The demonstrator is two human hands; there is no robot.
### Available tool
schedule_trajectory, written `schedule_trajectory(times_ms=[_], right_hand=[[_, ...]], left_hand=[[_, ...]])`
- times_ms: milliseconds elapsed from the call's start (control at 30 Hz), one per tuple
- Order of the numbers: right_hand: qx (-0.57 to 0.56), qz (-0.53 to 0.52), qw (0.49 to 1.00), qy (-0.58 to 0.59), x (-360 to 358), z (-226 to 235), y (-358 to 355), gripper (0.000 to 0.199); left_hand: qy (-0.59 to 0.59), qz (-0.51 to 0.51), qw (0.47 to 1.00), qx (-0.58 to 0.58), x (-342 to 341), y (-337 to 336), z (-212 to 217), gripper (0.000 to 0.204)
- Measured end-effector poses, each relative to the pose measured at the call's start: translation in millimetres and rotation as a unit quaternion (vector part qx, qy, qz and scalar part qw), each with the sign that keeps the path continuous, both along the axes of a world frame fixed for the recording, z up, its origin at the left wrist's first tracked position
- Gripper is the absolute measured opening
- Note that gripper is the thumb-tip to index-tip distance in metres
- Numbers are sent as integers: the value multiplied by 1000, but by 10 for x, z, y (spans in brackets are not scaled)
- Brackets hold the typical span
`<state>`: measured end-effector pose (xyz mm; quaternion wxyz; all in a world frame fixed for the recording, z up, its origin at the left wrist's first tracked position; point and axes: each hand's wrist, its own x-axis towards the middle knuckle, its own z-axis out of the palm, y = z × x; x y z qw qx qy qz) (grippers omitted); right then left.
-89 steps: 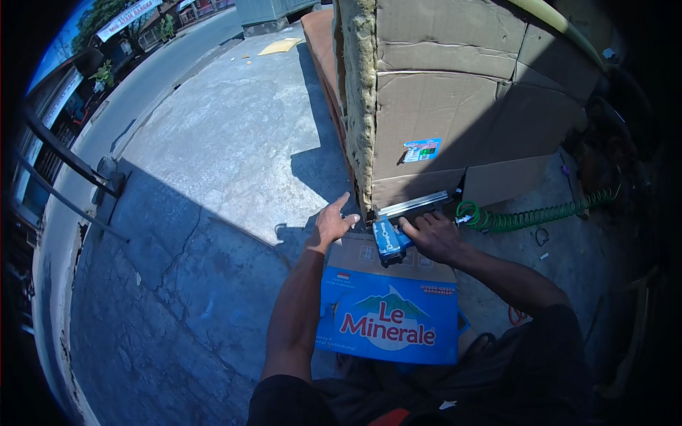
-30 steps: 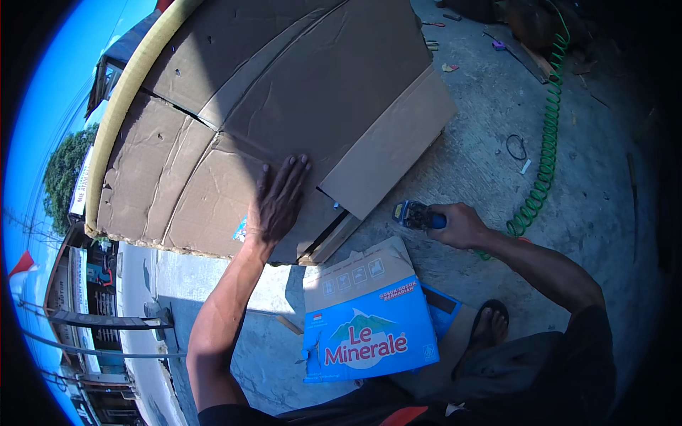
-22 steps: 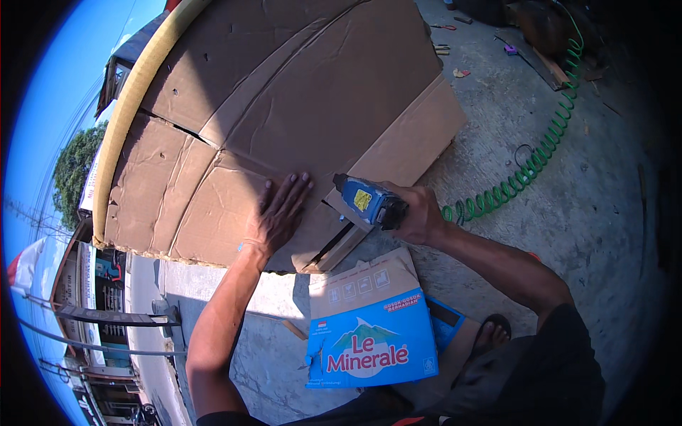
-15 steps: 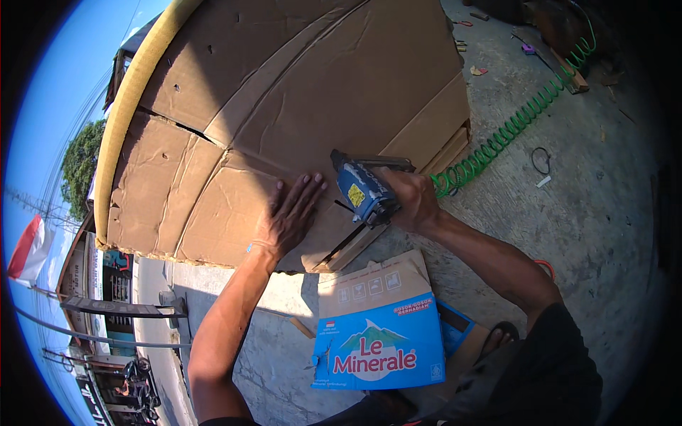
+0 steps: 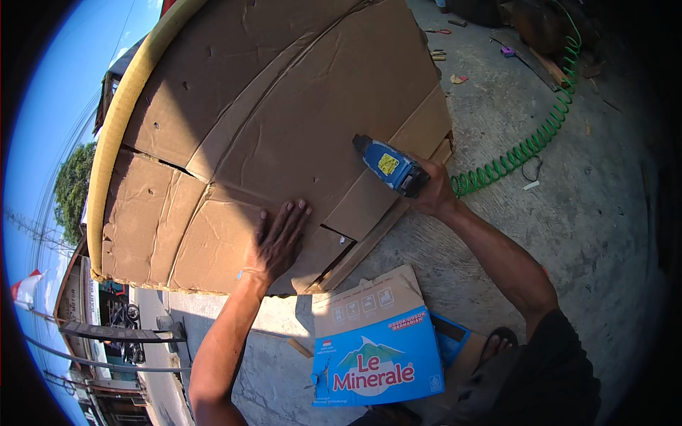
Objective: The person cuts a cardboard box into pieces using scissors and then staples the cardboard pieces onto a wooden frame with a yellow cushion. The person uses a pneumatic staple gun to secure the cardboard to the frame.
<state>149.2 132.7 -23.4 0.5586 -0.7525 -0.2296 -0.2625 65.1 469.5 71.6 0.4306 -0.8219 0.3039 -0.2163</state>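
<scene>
My left hand (image 5: 275, 243) lies flat, fingers spread, on a large brown cardboard panel (image 5: 298, 121) that covers a wooden frame. Gripped in my right hand (image 5: 433, 188) is a blue air stapler (image 5: 394, 170) with a yellow label, its dark nose over the panel's right part. Whether the nose touches the cardboard I cannot tell. Between my hands a dark cut (image 5: 334, 259) runs in the panel near its lower right edge, beside a wooden rail (image 5: 362, 245). A coiled green air hose (image 5: 515, 157) leads away from behind my right hand.
A yellow foam-like strip (image 5: 106, 153) curves along the panel's left edge. Below the panel lies a blue and brown cardboard piece (image 5: 376, 355), close to my sandalled foot (image 5: 499, 343). Farther off on the concrete are a purple item (image 5: 507, 52) and wood scraps. A street lies at left.
My right hand has moved the air stapler right along the panel, away from my left hand, uncovering the cut. My left hand stays pressed on the cardboard. The view has shifted slightly.
</scene>
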Motion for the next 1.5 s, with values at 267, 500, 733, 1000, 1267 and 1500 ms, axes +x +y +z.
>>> schedule_trajectory(times_ms=[267,500,733,1000,1267,1500], right_hand=[[4,24,999,32,129,-84,-135,43],[49,-14,982,184,304,-65,-329,33],[71,-37,984,158,440,-157,-457,37],[162,-56,976,135,647,-189,-617,40],[188,-90,963,173,864,-94,-858,33],[261,-65,946,180,1046,-131,-1042,23]], left_hand=[[19,12,1000,-11,-21,-18,31,64],[4,-11,999,-33,7,-57,-11,64],[12,-2,1000,-26,-11,-31,-3,62],[11,-1,1000,-23,-16,-16,-13,60],[7,-13,1000,-7,5,-20,-3,64],[-2,-15,1000,-6,2,-43,-40,65]])
